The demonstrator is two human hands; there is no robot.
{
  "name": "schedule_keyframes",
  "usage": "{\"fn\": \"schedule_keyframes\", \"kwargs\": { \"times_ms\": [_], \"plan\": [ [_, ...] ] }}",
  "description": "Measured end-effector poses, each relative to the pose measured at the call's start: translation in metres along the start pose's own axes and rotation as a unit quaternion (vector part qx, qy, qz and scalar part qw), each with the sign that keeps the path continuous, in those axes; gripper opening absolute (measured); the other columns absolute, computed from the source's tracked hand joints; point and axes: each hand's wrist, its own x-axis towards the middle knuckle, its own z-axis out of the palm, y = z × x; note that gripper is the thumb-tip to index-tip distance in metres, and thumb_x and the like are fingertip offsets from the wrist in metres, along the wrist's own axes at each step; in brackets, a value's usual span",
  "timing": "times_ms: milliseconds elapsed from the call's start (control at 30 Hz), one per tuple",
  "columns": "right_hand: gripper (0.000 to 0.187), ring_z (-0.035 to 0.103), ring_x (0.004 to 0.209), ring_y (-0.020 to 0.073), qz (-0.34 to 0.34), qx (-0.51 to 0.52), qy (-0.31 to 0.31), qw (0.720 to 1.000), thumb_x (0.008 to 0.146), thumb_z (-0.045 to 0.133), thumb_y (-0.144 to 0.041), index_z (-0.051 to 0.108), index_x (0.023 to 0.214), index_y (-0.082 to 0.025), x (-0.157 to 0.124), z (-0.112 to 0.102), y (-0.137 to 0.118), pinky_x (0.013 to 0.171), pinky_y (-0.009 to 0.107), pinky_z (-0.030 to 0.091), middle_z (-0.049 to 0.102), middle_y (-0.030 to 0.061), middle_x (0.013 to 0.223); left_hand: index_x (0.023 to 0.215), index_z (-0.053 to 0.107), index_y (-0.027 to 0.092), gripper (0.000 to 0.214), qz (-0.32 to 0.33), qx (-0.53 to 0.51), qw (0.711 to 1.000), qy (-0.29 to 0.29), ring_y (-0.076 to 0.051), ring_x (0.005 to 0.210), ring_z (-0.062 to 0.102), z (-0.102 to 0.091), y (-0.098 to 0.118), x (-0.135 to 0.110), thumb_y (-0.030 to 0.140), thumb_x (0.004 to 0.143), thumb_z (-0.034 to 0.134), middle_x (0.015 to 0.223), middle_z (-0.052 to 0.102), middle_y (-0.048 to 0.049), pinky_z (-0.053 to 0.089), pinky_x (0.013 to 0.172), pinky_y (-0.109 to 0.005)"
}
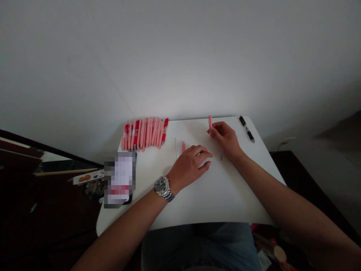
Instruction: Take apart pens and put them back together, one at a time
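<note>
My right hand [225, 138], above the table's far side, pinches a short pink pen barrel piece [210, 121] upright between thumb and fingers. Nearer the middle is my left hand [193, 164], its fingers apart and nothing in it; a watch [163, 187] circles that wrist. Beyond this hand lie a thin whitish refill-like stick [177, 146] and another pink pen piece [183, 145], whose near end the hand hides. A tiny grey part [221, 158], too small to make out, rests between my two hands.
A row of several pink and red pens [145, 133] lies at the table's far left. Below it is a blurred-out phone-like object [120, 180]. One black pen [247, 129] is at the far right of the white table [214, 203], which stands against the wall [186, 60].
</note>
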Motion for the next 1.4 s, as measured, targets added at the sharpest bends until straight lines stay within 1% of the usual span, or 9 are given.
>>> {"fn": "schedule_keyframes", "kwargs": {
  "times_ms": [200,333,433,567,700,1000,1167,1267,1400],
  "plan": [
    [0.032,0.065,0.079,0.0169,-0.007,0.011,0.026,1.000,0.087,0.071,-0.051,0.063,0.097,-0.022,0.006,-0.004,0.003,0.075,0.032,0.053,0.068,0.0009,0.081,0.116,0.067,0.021,0.022,-0.013,-0.021,1.000,-0.017,-0.023,0.107,0.060,0.018,0.014,0.012,0.028,0.095,0.066,0.112,0.065,-0.0068,0.052,0.100,-0.041],
    [0.034,0.064,0.076,0.0163,-0.006,-0.005,0.043,0.999,0.086,0.071,-0.052,0.064,0.098,-0.021,0.008,-0.007,0.001,0.073,0.032,0.053,0.068,0.0016,0.081,0.112,0.068,0.021,0.020,-0.031,-0.005,0.999,-0.016,-0.024,0.104,0.060,0.026,0.013,0.021,0.026,0.092,0.068,0.110,0.064,-0.0068,0.052,0.098,-0.041],
    [0.033,0.064,0.076,0.0168,-0.005,-0.014,0.043,0.999,0.086,0.071,-0.052,0.063,0.097,-0.022,0.008,-0.007,0.000,0.072,0.032,0.053,0.068,0.0016,0.081,0.110,0.069,0.019,0.021,-0.030,-0.006,0.999,-0.020,-0.024,0.104,0.059,0.030,0.011,0.026,0.029,0.091,0.070,0.109,0.063,-0.0074,0.052,0.096,-0.039],
    [0.032,0.064,0.077,0.0170,-0.001,-0.003,0.046,0.999,0.086,0.072,-0.051,0.064,0.097,-0.022,0.008,-0.007,0.002,0.074,0.032,0.053,0.067,0.0010,0.080,0.105,0.070,0.020,0.018,-0.032,0.021,0.999,-0.023,-0.024,0.102,0.059,0.031,0.012,0.031,0.030,0.090,0.072,0.106,0.064,-0.0066,0.050,0.095,-0.040],
    [0.032,0.065,0.078,0.0167,-0.003,-0.001,0.045,0.999,0.087,0.071,-0.051,0.064,0.098,-0.022,0.009,-0.007,0.004,0.076,0.033,0.053,0.068,0.0008,0.081,0.102,0.070,0.022,0.013,-0.033,0.064,0.997,-0.028,-0.026,0.102,0.058,0.029,0.014,0.034,0.031,0.093,0.067,0.104,0.065,-0.0064,0.048,0.092,-0.043],
    [0.032,0.065,0.077,0.0163,0.004,-0.010,0.046,0.999,0.086,0.072,-0.050,0.065,0.097,-0.020,0.007,-0.004,-0.001,0.075,0.032,0.051,0.070,0.0021,0.083,0.094,0.068,0.021,0.008,-0.024,0.080,0.996,-0.030,-0.026,0.099,0.059,0.027,0.015,0.037,0.027,0.090,0.068,0.100,0.066,-0.0061,0.046,0.088,-0.044],
    [0.033,0.064,0.075,0.0160,0.002,-0.007,0.044,0.999,0.084,0.073,-0.051,0.065,0.095,-0.020,0.008,-0.004,-0.001,0.073,0.032,0.050,0.070,0.0020,0.083,0.097,0.067,0.021,0.011,-0.041,0.063,0.997,-0.007,-0.024,0.098,0.060,0.018,0.012,0.034,0.029,0.089,0.069,0.102,0.066,-0.0050,0.047,0.088,-0.041],
    [0.034,0.062,0.072,0.0151,-0.001,0.001,0.039,0.999,0.084,0.074,-0.052,0.065,0.095,-0.020,0.008,-0.005,0.002,0.070,0.030,0.049,0.070,0.0016,0.081,0.098,0.067,0.022,0.011,-0.058,0.058,0.997,0.012,-0.023,0.099,0.061,0.005,0.005,0.031,0.027,0.089,0.069,0.103,0.066,-0.0037,0.047,0.091,-0.040],
    [0.035,0.062,0.073,0.0154,-0.001,0.012,0.035,0.999,0.084,0.074,-0.053,0.065,0.094,-0.021,0.008,-0.006,0.005,0.070,0.030,0.049,0.069,0.0016,0.080,0.100,0.066,0.022,0.013,-0.076,0.059,0.994,0.043,-0.022,0.098,0.061,-0.014,-0.008,0.025,0.024,0.088,0.070,0.105,0.064,-0.0038,0.048,0.090,-0.040]
  ]
}}
